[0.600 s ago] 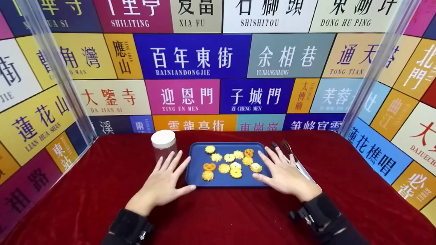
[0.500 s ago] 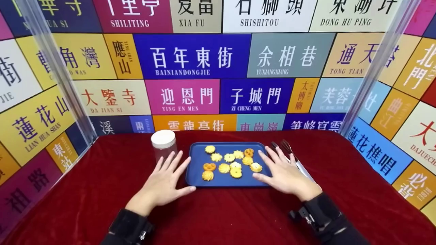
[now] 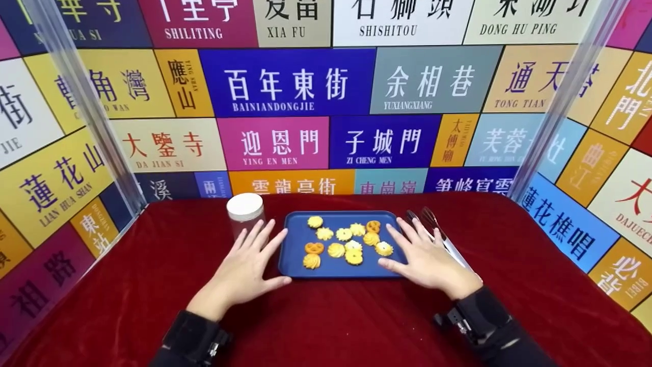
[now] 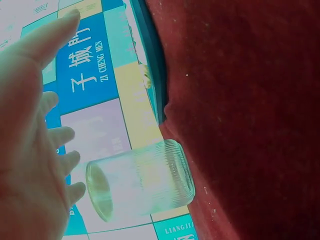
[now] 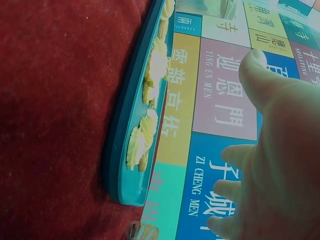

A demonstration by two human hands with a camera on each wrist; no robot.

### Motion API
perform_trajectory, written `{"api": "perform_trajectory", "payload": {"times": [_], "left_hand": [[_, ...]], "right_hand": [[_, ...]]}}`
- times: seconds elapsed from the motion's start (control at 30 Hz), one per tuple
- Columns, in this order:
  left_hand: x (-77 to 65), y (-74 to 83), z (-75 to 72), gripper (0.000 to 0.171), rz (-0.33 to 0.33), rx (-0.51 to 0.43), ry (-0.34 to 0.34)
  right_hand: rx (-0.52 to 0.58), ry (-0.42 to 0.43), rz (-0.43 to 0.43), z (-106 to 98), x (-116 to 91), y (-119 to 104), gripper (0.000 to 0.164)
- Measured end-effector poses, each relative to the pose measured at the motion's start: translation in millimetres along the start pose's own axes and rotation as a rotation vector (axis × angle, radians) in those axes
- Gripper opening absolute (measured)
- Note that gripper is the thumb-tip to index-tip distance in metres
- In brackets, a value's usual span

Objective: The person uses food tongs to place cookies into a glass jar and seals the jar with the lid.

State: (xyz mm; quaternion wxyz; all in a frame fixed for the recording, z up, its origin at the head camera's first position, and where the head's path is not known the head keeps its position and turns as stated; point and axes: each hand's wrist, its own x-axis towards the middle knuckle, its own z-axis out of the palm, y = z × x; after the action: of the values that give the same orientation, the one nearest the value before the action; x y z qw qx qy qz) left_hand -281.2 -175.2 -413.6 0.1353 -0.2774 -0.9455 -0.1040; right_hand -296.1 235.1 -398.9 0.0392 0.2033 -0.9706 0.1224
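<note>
My left hand (image 3: 244,272) is spread with straight fingers, its tips overlapping the lower part of a clear jar (image 3: 246,211) with a white lid in the head view. Its thumb points toward the left edge of a blue tray (image 3: 300,270). In the left wrist view the jar (image 4: 145,180) stands apart from the fingers. Over the tray's right edge, my right hand (image 3: 428,260) is also spread and holds nothing. Several yellow cookies (image 3: 336,250) and two brown pretzel-shaped ones (image 3: 314,248) lie scattered on the tray. The right wrist view shows the hand raised above the tray (image 5: 132,192).
Tongs (image 3: 453,250) with a brown slotted end lie right of the tray, partly covered by my right hand. A dark red cloth (image 3: 336,326) covers the table. Behind it stands a wall of coloured sign panels (image 3: 285,84), with clear corner posts on both sides.
</note>
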Motion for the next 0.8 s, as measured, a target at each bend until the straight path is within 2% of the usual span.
{"api": "perform_trajectory", "payload": {"times": [0.1, 0.23, 0.33, 0.43, 0.53, 0.67, 0.73, 0.8], "left_hand": [[1.0, -3.2, -3.6, 0.095, 0.008, -0.014, 0.086], [3.2, -8.0, -13.5, 0.087, -0.011, -0.025, 0.273], [6.7, -10.4, -25.7, 0.082, -0.072, -0.082, 0.409], [10.1, -14.4, -40.1, 0.086, -0.167, -0.181, 0.482], [12.2, -22.3, -51.0, 0.095, -0.278, -0.243, 0.470], [18.7, -34.4, -56.2, 0.109, -0.419, -0.270, 0.390], [24.0, -39.6, -54.7, 0.116, -0.490, -0.330, 0.360], [30.0, -43.8, -50.0, 0.123, -0.560, -0.431, 0.349]], "right_hand": [[-0.004, -0.006, 0.001, -0.1, 0.0, 0.4, 0.094], [0.002, -0.010, 0.000, -0.6, 0.7, 0.6, 0.093], [0.012, -0.011, 0.007, -1.3, -0.3, 1.2, 0.093], [0.017, -0.010, 0.011, -2.0, -0.3, 1.0, 0.093], [0.025, -0.014, -0.001, -1.9, 1.2, -1.0, 0.093], [0.028, -0.015, -0.005, -2.5, 1.8, -2.0, 0.093], [0.025, -0.009, 0.000, -3.2, 1.1, -1.4, 0.092], [0.019, -0.003, 0.001, -4.1, 0.3, -0.9, 0.092]]}}
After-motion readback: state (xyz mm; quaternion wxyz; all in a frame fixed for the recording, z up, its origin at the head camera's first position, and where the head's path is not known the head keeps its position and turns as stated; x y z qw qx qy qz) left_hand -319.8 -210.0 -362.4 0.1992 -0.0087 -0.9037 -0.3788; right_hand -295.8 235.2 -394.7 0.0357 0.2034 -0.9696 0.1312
